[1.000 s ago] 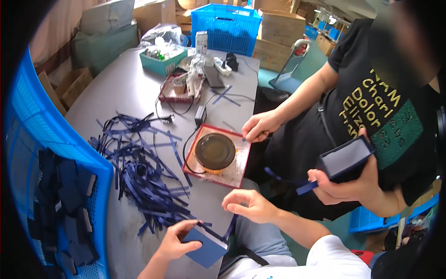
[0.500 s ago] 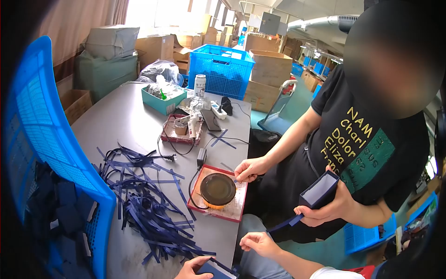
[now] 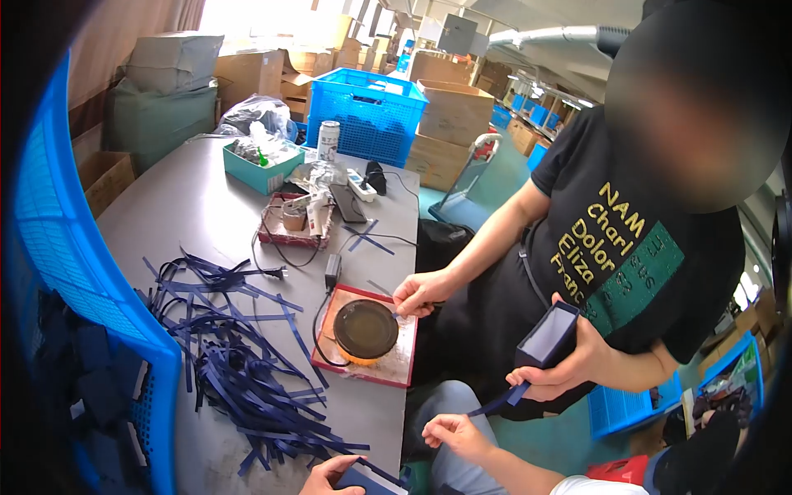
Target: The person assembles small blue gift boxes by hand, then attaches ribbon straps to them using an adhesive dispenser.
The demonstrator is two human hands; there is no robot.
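At the bottom edge, my left hand (image 3: 328, 477) is closed round a dark blue box (image 3: 367, 478), which is partly cut off by the frame. My right hand (image 3: 455, 436) is just right of it, above a jeans-covered knee, with thumb and fingers pinched together. Whatever may be between those fingertips is too small to make out. A dark blue ribbon (image 3: 495, 404) hangs from a co-worker's open blue box (image 3: 548, 337) and reaches down close behind my right hand. The co-worker's other hand (image 3: 422, 293) pinches a small blue piece at the rim of a round dark heating plate (image 3: 365, 328).
Loose blue ribbons (image 3: 239, 379) lie heaped on the grey table (image 3: 190, 194). A blue crate (image 3: 111, 272) holding dark boxes stands at left. The plate sits in a red-edged tray (image 3: 396, 375). Behind are a glue gun (image 3: 315, 219), a can (image 3: 327, 140) and another crate (image 3: 367, 115).
The view has shifted slightly, so the table and co-worker appear further left. My hands keep nearly the same pose, and the co-worker's hand stays at the plate's rim.
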